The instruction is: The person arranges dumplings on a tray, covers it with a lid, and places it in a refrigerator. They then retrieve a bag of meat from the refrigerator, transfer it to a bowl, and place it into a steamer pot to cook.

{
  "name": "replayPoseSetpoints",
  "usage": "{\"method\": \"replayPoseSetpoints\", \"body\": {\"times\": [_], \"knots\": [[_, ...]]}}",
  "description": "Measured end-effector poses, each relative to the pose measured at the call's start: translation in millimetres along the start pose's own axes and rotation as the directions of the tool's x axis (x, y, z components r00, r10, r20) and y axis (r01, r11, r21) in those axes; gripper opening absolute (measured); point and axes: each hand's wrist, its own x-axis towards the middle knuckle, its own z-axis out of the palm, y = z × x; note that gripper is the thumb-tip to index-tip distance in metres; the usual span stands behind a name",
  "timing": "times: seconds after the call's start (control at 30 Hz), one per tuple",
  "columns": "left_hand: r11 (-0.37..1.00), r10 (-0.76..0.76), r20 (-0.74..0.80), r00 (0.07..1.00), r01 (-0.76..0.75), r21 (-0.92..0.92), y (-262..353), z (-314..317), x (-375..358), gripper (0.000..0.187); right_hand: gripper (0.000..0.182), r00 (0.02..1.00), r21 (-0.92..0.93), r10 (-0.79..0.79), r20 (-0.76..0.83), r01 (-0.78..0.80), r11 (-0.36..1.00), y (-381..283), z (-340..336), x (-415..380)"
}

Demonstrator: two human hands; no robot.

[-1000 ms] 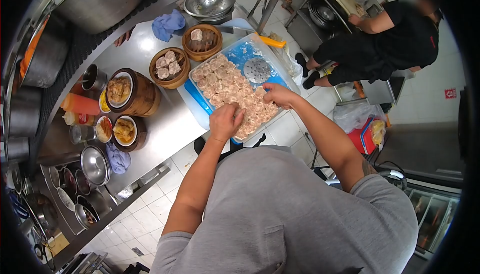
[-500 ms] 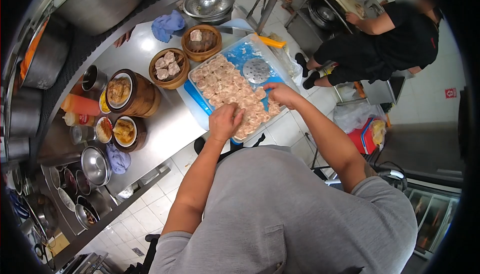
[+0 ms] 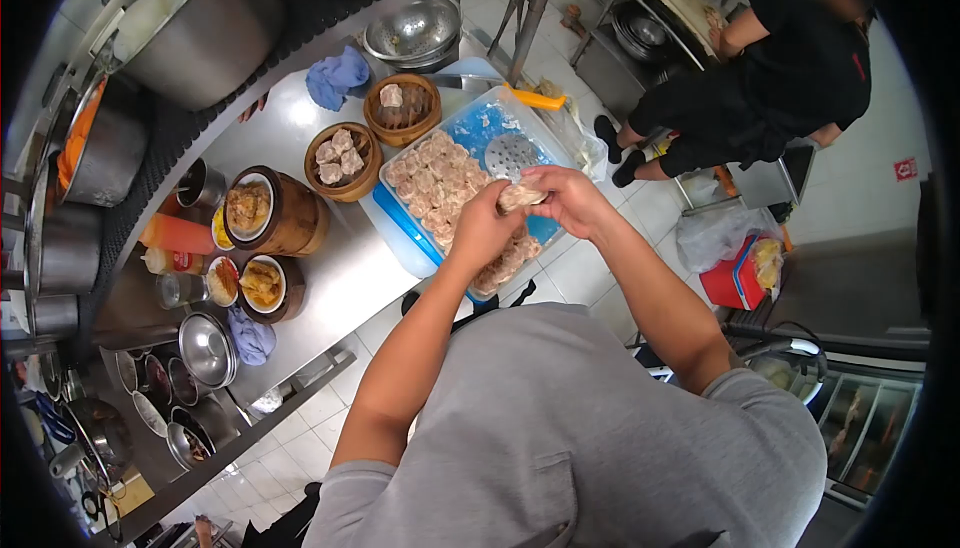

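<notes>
Both of my hands meet above the right side of a plastic tray (image 3: 465,133), closed around a pale dumpling (image 3: 521,194). My left hand (image 3: 484,223) grips it from the left, and my right hand (image 3: 570,200) from the right. Rows of pinkish dumplings (image 3: 435,183) fill much of the blue-bottomed tray below. A round perforated metal disc (image 3: 510,152) lies in the tray just behind my hands. Left of the tray, one bamboo steamer (image 3: 343,161) holds several dumplings, and another steamer (image 3: 402,108) holds one.
A knife with a yellow handle (image 3: 537,99) lies at the tray's far edge. Bamboo steamers with dishes (image 3: 290,213), blue cloths (image 3: 338,77), metal bowls (image 3: 208,348) and sauce bottles (image 3: 178,233) are on the left. A co-worker in black (image 3: 760,78) stands at the upper right.
My hands have lifted from the dumplings in the tray and come together around one dumpling. The whole view has shifted slightly. The co-worker's arm has moved.
</notes>
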Motion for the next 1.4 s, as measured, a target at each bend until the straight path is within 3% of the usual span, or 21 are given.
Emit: {"method": "replayPoseSetpoints", "body": {"times": [0.03, 0.1, 0.13, 0.23, 0.27, 0.33, 0.47, 0.53, 0.57, 0.63, 0.67, 0.73, 0.77, 0.83, 0.93, 1.07, 1.1, 1.13, 1.17, 1.23, 1.4], "knots": [[1.0, 0.008, -0.004, 1.0, -0.008, 0.009, -5, -2, 3, 0.051, 0.032, 1.0, 0.003, -0.01, 0.008, 0.01, 1.0, -5, 8, -3], [0.961, -0.047, 0.072, 0.996, 0.065, -0.268, -24, -11, 8, 0.052, 0.036, 0.978, -0.46, -0.097, 0.187, 0.174, 0.871, -10, 18, -6], [0.963, -0.055, 0.107, 0.993, 0.081, -0.257, -11, -24, 4, 0.046, 0.042, 0.951, -0.607, -0.169, 0.26, 0.297, 0.737, -9, 18, -1], [0.956, -0.114, 0.271, 0.956, 0.18, -0.234, -4, -48, 1, 0.041, 0.039, 0.905, -0.509, -0.05, 0.423, 0.283, 0.813, -9, 13, 9], [0.957, -0.118, 0.269, 0.956, 0.182, -0.228, -7, -54, 1, 0.041, 0.039, 0.903, -0.504, -0.052, 0.427, 0.285, 0.815, -10, 12, 12], [0.911, -0.08, 0.383, 0.92, 0.223, -0.346, -13, -61, 1, 0.036, 0.036, 0.9, -0.307, 0.085, 0.428, 0.057, 0.95, -8, 9, 18], [0.891, -0.134, 0.357, 0.925, 0.27, -0.364, -19, -62, 1, 0.033, 0.031, 0.949, -0.327, 0.067, 0.307, 0.039, 0.944, 7, 29, 22], [0.876, -0.344, 0.339, 0.876, 0.429, -0.219, -19, -59, -2, 0.035, 0.027, 0.989, -0.867, -0.122, 0.087, 0.135, 0.479, -6, 58, 2], [0.876, -0.348, 0.341, 0.873, 0.433, -0.214, -20, -60, -5, 0.035, 0.027, 0.989, -0.864, -0.121, 0.085, 0.133, 0.485, -9, 63, -2], [0.766, -0.229, 0.345, 0.91, 0.387, -0.513, -20, -62, -10, 0.035, 0.024, 0.98, -0.905, -0.179, 0.086, 0.152, 0.398, -12, 69, -6], [0.767, -0.232, 0.349, 0.908, 0.391, -0.509, -22, -63, -9, 0.035, 0.024, 0.981, -0.903, -0.178, 0.083, 0.149, 0.403, -4, 62, 2], [0.742, -0.19, 0.394, 0.899, 0.395, -0.543, -29, -66, -8, 0.034, 0.026, 0.951, -0.611, -0.124, 0.284, 0.279, 0.741, 16, 44, 19], [0.741, -0.194, 0.399, 0.896, 0.4, -0.54, -31, -67, -7, 0.034, 0.026, 0.952, -0.609, -0.122, 0.279, 0.274, 0.744, 20, 39, 21], [0.735, -0.181, 0.405, 0.896, 0.397, -0.55, -34, -69, -5, 0.031, 0.03, 0.975, -0.35, 0.009, 0.224, 0.072, 0.934, 21, 39, 20], [0.671, -0.236, 0.426, 0.873, 0.464, -0.578, -42, -70, -1, 0.029, 0.034, 0.985, -0.101, 0.113, 0.131, -0.101, 0.99, 31, 40, 24], [0.757, -0.396, 0.36, 0.845, 0.522, -0.392, -29, -66, 1, 0.029, 0.034, 0.999, -0.285, 0.037, -0.022, -0.042, 0.958, 38, 56, 14], [0.861, -0.426, 0.255, 0.868, 0.475, -0.179, -23, -65, -1, 0.031, 0.035, 0.978, -0.676, -0.193, -0.085, 0.086, 0.732, 34, 65, 6], [0.906, -0.424, 0.147, 0.894, 0.421, 0.052, -21, -64, -2, 0.032, 0.035, 0.908, -0.933, -0.417, -0.04, 0.115, 0.34, 31, 70, 2], [0.906, -0.423, 0.15, 0.894, 0.419, 0.056, -27, -63, -3, 0.032, 0.035, 0.907, -0.932, -0.418, -0.044, 0.113, 0.344, 38, 63, 9], [0.743, -0.355, 0.195, 0.914, 0.402, -0.536, -39, -63, -4, 0.031, 0.037, 0.926, -0.598, -0.348, -0.145, 0.198, 0.777, 50, 46, 26], [0.594, -0.293, 0.286, 0.913, 0.408, -0.693, -52, -97, 6, 0.032, 0.038, 0.996, -0.26, -0.083, -0.031, 0.072, 0.963, 22, 36, 36]]}}
